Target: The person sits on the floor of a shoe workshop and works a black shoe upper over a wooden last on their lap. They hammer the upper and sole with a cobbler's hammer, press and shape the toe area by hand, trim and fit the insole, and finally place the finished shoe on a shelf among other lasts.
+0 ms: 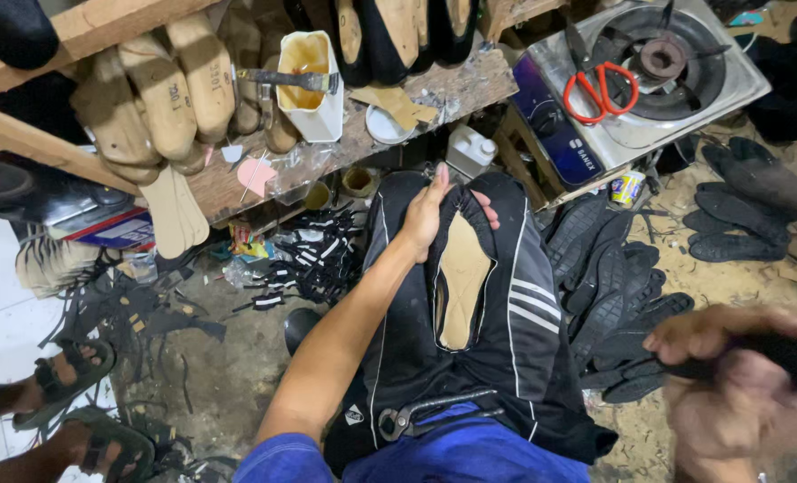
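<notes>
My left hand [434, 210] grips the toe end of a black shoe upper stretched over a last, its tan sole face [461, 277] turned up, resting on my lap covered by a black striped cloth [532, 340]. My right hand [729, 394], blurred at the lower right, holds a dark strip or sole piece [796, 358]. Metal pincers [425, 411] lie on my lap near my blue shorts.
A wooden bench [452, 89] carries wooden lasts [161, 98], a white glue container with a brush [309, 85] and a lid. A gas stove [658, 63] with red scissors [600, 89] stands right. Black soles [613, 286] are piled on the floor. Another person's sandalled feet [67, 402] are at left.
</notes>
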